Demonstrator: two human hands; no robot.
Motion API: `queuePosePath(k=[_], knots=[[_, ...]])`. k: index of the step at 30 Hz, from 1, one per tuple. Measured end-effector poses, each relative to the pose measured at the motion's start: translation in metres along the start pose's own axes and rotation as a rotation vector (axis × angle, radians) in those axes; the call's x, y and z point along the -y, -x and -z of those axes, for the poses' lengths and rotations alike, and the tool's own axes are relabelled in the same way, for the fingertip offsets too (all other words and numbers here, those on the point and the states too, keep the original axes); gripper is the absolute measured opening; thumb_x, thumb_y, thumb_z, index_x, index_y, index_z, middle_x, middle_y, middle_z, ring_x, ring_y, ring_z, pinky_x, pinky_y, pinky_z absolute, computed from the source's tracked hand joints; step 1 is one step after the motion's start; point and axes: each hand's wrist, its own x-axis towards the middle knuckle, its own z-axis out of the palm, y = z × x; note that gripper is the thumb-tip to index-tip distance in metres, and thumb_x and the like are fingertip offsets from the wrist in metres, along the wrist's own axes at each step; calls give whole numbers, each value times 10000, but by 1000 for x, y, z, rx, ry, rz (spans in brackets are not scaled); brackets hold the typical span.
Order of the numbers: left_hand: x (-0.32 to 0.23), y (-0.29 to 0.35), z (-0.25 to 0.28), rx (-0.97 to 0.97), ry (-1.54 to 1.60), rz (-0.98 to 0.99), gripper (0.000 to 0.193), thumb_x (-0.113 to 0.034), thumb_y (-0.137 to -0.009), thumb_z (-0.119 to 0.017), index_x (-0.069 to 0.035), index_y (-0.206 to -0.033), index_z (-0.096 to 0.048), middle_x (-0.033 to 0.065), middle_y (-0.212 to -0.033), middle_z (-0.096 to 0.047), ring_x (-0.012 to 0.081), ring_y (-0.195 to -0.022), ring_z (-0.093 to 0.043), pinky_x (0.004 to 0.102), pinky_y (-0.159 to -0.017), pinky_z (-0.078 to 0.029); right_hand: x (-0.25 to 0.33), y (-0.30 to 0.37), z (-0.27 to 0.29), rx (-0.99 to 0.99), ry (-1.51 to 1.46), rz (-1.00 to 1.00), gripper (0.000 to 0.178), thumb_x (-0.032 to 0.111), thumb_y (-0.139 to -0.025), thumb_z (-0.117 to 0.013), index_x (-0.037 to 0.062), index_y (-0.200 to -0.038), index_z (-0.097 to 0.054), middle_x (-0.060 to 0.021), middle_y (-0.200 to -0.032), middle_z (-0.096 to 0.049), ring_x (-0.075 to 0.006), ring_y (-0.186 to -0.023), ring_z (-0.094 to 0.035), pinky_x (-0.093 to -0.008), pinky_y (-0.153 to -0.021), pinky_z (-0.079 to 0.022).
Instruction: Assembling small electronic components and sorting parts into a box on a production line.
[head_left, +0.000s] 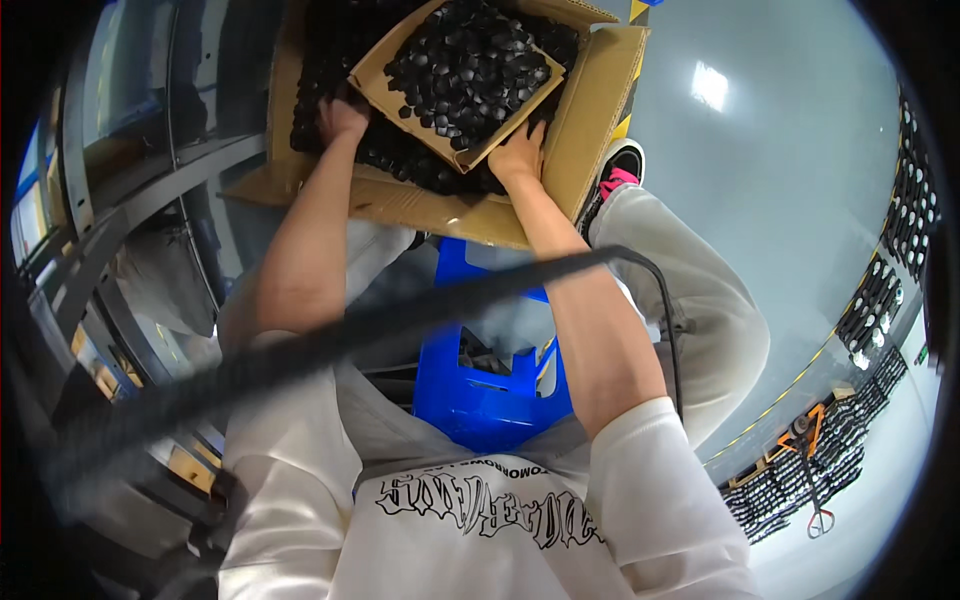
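A small cardboard tray, heaped with small black plastic pieces, sits tilted within a large open cardboard box. More black pieces lie in the box beneath and around it. At the tray's left corner is my left hand, closed against its side, fingertips partly hidden. My right hand grips the lower right side, its fingers along the outer wall and the thumb side tucked by the near corner. Both forearms reach forward over the box's near flap.
A blue plastic stool stands between my legs. A blurred black strap crosses close in front. Metal framing rises at left. My sneaker is beside the box's right side. Rows of black parts and an orange-and-black handled cart are far right.
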Motion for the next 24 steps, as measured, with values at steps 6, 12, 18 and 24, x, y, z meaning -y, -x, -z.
queuePosePath(k=[6,12,18,24], knots=[[42,-37,-75,98,317,-286,813,-549,-825,-649,-113,-1462,-394,221,-1470,-433,392,-1326,-462,428,-1080,-421,-14,-5,-27,-111,80,180,763,308,-878,-660,133,-1534,-314,-278,-1584,-155,-510,-1403,-276,-497,-1178,-278],[27,2,-47,295,137,-266,755,-550,-872,-569,-77,-1442,-426,233,-1452,-471,394,-1337,-448,440,-1065,-422,-10,10,-22,121,249,164,660,524,-859,-681,105,-1362,-586,-196,-1558,-298,-483,-1367,-355,-510,-1127,-355],[0,54,20,553,366,-100,564,-445,-938,-533,-57,-1348,-555,195,-1414,-534,341,-1331,-482,404,-1079,-407,-9,15,-1,270,203,134,721,603,-814,-660,19,-1236,-669,-202,-1473,-468,-412,-1344,-449,-456,-1104,-392],[9,60,77,966,862,407,342,-338,-914,-620,-53,-1097,-673,77,-977,-719,208,-860,-696,331,-654,-584,-1,32,11,335,-376,-211,531,338,-717,-733,-30,-1096,-687,-233,-1178,-652,-366,-1096,-625,-433,-937,-485]])
